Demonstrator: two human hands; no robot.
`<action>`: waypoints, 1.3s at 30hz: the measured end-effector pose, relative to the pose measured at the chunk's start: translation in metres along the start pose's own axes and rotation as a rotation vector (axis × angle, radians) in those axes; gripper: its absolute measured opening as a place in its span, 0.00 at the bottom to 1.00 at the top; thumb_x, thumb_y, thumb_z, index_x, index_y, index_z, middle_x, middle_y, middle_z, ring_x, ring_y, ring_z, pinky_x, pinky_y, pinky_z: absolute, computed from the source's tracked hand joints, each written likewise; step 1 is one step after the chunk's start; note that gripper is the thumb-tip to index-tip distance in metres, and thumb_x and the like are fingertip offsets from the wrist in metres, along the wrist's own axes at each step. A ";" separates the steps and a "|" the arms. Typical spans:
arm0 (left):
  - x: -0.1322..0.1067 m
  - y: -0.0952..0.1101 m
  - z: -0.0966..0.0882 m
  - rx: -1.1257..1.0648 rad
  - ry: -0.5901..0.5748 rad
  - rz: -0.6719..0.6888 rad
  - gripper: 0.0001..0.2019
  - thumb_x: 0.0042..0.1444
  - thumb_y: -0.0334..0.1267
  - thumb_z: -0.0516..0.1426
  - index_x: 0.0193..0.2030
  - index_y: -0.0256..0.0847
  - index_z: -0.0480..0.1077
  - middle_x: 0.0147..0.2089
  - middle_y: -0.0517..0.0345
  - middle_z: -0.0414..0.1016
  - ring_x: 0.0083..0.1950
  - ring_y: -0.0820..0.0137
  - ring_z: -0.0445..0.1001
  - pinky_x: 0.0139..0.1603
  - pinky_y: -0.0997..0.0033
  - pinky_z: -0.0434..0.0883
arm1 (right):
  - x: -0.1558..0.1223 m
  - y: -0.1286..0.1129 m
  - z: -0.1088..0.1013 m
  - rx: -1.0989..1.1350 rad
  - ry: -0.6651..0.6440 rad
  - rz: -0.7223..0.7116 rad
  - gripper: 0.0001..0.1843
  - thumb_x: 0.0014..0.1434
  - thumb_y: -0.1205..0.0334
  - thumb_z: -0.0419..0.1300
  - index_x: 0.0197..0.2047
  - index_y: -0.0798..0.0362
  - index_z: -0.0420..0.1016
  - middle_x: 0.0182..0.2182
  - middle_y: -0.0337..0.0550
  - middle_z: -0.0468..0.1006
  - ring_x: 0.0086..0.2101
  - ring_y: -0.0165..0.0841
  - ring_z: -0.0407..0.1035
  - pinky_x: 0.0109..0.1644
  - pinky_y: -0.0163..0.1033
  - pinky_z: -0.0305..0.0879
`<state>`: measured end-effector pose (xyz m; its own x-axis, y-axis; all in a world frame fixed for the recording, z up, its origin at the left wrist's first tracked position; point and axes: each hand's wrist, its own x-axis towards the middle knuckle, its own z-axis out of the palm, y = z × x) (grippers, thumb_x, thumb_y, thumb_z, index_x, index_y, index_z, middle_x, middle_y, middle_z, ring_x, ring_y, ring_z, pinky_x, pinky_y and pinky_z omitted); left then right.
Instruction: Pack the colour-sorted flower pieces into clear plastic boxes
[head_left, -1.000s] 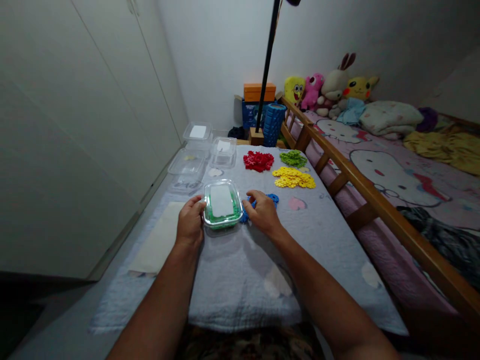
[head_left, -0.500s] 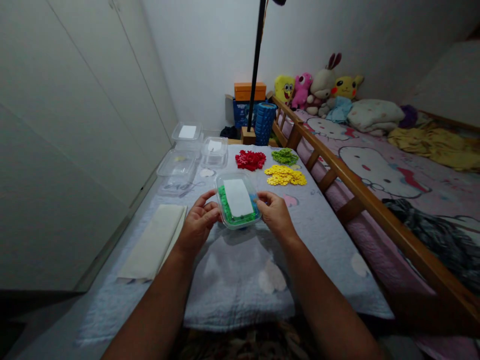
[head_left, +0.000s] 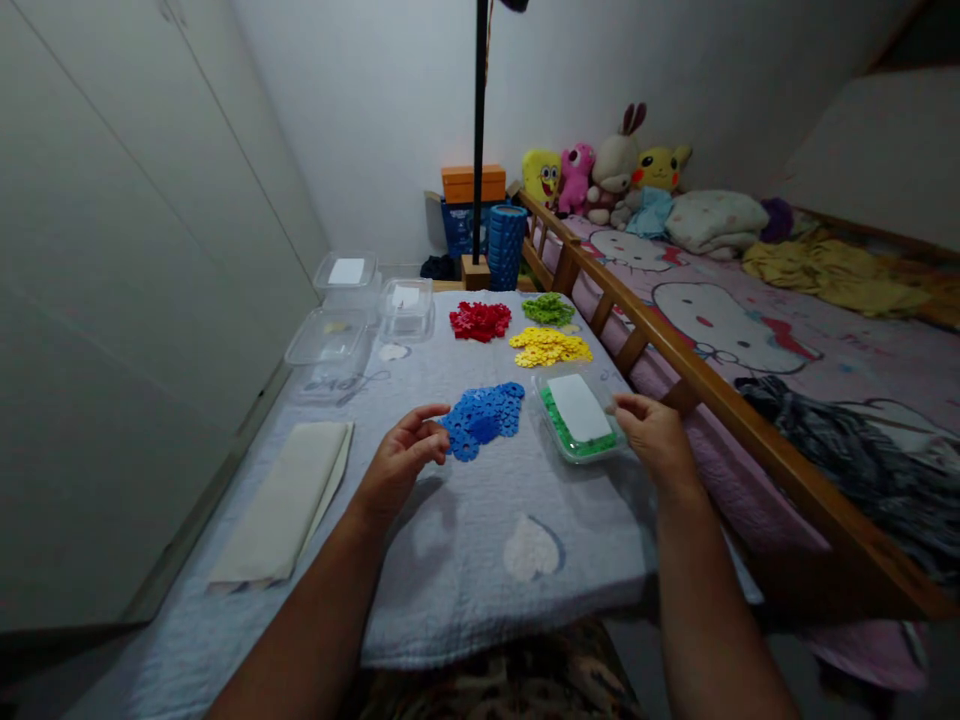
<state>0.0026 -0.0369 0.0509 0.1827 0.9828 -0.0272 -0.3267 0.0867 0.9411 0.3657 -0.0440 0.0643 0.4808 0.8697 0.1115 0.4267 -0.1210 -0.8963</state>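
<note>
My right hand (head_left: 651, 432) grips the right edge of a clear plastic container (head_left: 577, 415), tilted a little at the table's right side. A white label sits on its lid, and green pieces fill the inside. My left hand (head_left: 409, 450) holds nothing; its fingers are loosely curled and apart, just left of a pile of blue snowflake-shaped plastic pieces (head_left: 486, 412). Beyond the container lies a pile of yellow pieces (head_left: 551, 347). Red pieces (head_left: 480, 321) and light green pieces (head_left: 548, 309) lie farther back.
Clear plastic containers (head_left: 326, 340) stand at the back left, two with white labels. A folded cream cloth (head_left: 285, 505) lies on the left of the cloth-covered table (head_left: 450, 570). A wooden bed rail (head_left: 720, 430) borders the right side; a black pole (head_left: 480, 130) rises behind.
My right hand has carried the green-filled container to the right, uncovering the blue pile. My left hand has let go of the container. The view has shifted slightly right.
</note>
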 end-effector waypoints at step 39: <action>0.006 -0.010 -0.003 0.077 0.144 -0.033 0.20 0.46 0.40 0.68 0.47 0.40 0.77 0.29 0.61 0.74 0.28 0.77 0.67 0.29 0.79 0.65 | -0.035 0.023 -0.048 -1.013 -0.072 -0.139 0.27 0.66 0.51 0.56 0.66 0.44 0.74 0.67 0.54 0.68 0.64 0.57 0.62 0.65 0.64 0.59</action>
<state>0.0043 -0.0309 0.0406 0.0556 0.9934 -0.1008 -0.2497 0.1116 0.9619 0.3955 -0.0999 0.0609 0.3447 0.9296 0.1304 0.9378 -0.3352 -0.0901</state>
